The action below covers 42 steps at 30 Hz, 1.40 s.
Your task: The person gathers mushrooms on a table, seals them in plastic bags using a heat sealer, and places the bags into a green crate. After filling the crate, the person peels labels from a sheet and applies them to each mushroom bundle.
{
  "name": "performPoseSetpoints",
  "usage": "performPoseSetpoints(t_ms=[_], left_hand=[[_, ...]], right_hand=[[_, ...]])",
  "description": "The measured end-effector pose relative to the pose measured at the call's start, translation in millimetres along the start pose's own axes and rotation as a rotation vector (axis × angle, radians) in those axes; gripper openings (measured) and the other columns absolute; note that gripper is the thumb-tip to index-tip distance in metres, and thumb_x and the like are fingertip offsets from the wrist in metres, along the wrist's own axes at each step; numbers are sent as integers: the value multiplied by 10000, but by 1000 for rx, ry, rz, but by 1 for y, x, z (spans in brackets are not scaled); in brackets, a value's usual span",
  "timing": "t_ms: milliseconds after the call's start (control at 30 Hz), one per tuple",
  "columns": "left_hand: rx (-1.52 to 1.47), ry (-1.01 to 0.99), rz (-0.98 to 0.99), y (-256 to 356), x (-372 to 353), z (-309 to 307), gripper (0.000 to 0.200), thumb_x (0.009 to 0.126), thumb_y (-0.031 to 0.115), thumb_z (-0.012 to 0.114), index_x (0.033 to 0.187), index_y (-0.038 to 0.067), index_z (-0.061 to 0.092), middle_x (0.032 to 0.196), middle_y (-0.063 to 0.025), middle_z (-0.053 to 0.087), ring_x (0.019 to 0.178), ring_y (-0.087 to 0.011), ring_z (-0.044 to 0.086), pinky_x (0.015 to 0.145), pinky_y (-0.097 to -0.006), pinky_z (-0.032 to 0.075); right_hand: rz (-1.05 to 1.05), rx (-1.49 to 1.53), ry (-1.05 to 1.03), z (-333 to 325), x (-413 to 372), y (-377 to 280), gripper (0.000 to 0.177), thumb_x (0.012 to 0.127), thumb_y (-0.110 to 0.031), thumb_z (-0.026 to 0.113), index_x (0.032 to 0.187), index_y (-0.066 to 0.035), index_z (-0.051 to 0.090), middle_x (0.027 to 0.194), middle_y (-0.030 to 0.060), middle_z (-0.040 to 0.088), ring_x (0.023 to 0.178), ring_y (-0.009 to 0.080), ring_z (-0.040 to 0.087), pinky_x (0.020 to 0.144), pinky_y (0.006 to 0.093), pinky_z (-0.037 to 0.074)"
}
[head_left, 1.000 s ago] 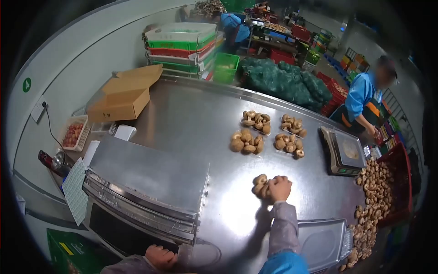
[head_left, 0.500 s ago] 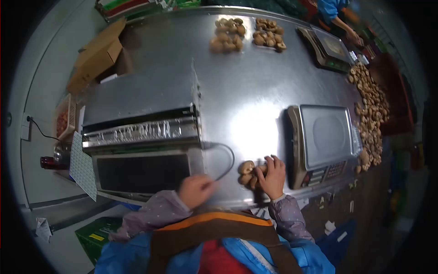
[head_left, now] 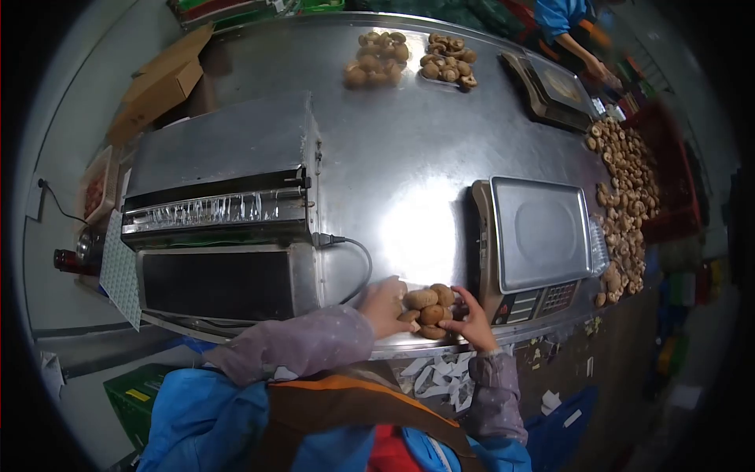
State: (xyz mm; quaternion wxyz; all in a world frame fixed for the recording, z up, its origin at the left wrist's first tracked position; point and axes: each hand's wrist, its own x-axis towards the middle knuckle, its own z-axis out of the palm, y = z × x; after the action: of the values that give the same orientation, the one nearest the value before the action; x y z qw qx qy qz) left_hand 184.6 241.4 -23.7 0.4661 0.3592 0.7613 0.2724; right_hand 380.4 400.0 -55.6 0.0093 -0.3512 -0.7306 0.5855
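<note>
A small cluster of brown mushrooms (head_left: 425, 299) sits at the front edge of the steel table, between my two hands. My left hand (head_left: 383, 308) is closed against the left side of the cluster, its fingers partly hidden behind it. From the right, my right hand (head_left: 474, 321) grips the cluster with thumb in front and fingers curled toward its far side. Any tray under the mushrooms is mostly hidden. Just right of my right hand stands a weighing scale (head_left: 543, 232) with a bare metal pan.
A film-wrapping machine (head_left: 220, 212) with a cable stands left. Two mushroom groups (head_left: 377, 59) (head_left: 449, 60) lie at the back. Loose mushrooms (head_left: 629, 197) are heaped at right near a red crate (head_left: 672, 173). A second scale (head_left: 554, 86) stands near another person's arm (head_left: 578, 49).
My left hand has moved right to the mushrooms' left side. My right hand has shifted from over them to their right side. The view has turned slightly.
</note>
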Motion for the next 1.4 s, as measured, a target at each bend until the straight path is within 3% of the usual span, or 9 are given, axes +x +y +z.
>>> performPoseSetpoints(t_ms=[133, 433, 567, 600, 800, 867, 1033, 1200, 1400], left_hand=[[-93, 108, 65, 21, -37, -31, 1036, 586, 370, 838, 1368, 57, 235, 1257, -260, 352, 1160, -396, 428, 999, -409, 361], [-92, 567, 241, 4, -137, -201, 933, 607, 296, 827, 1348, 96, 297, 1225, -213, 422, 1139, -358, 457, 962, -393, 390], [-107, 547, 190, -72, -194, -241, 1004, 579, 337, 836, 1360, 66, 267, 1263, -236, 403, 1179, -377, 436, 995, -395, 371], [-212, 535, 191, -105, -196, -242, 1014, 579, 336, 836, 1366, 66, 257, 1272, -236, 401, 1183, -381, 435, 996, -393, 371], [-261, 527, 175, -197, -206, -254, 996, 587, 293, 832, 1376, 100, 255, 1252, -227, 419, 1173, -363, 445, 998, -390, 374], [-169, 509, 170, -193, -216, -260, 1004, 610, 193, 845, 1389, 75, 224, 1304, -172, 354, 1181, -264, 434, 960, -345, 415], [118, 864, 285, -173, -235, -261, 815, 574, 275, 823, 1273, 102, 442, 1206, -128, 418, 1081, -336, 442, 973, -427, 338], [361, 833, 451, -175, -219, -246, 333, 587, 301, 762, 848, 119, 663, 960, -76, 515, 981, -271, 460, 809, -383, 358], [363, 849, 603, -176, -225, -246, 283, 601, 184, 739, 872, 152, 668, 791, 13, 532, 799, -204, 521, 728, -340, 387]], right_hand=[[-25, 74, 34, 0, -21, -57, 799, 599, -95, 831, 1291, -75, 432, 1065, 83, 517, 843, 152, 543, 693, 277, 489], [-384, -118, -46, 94, 26, -250, 779, 673, -146, 800, 1321, -55, 377, 1093, 134, 512, 831, 181, 572, 635, 281, 518], [-442, -17, -151, 193, 34, -248, 739, 684, -138, 783, 1303, -43, 392, 1082, 129, 537, 843, 177, 558, 669, 284, 495], [-264, 62, -228, 215, 33, -249, 703, 693, -158, 776, 1282, -33, 415, 1106, 137, 536, 905, 200, 553, 761, 321, 483], [-415, -248, -93, 298, 38, -238, 706, 695, -218, 764, 1289, -58, 417, 1102, 192, 528, 969, 302, 538, 858, 373, 439], [-407, -319, -94, 300, 32, -242, 680, 694, -197, 762, 1270, -62, 429, 1047, 174, 508, 943, 309, 527, 826, 375, 445], [-556, -411, 43, 298, 17, -268, 643, 641, -154, 779, 1198, -42, 478, 1094, 168, 487, 1003, 330, 499, 864, 386, 424], [-801, -609, 0, 320, 16, -287, 533, 600, -132, 788, 1084, -72, 573, 1072, 134, 496, 949, 313, 481, 802, 388, 423], [-811, -544, 52, 321, 24, -270, 435, 615, -94, 769, 1018, -80, 606, 1048, 117, 509, 929, 297, 473, 789, 371, 415]])
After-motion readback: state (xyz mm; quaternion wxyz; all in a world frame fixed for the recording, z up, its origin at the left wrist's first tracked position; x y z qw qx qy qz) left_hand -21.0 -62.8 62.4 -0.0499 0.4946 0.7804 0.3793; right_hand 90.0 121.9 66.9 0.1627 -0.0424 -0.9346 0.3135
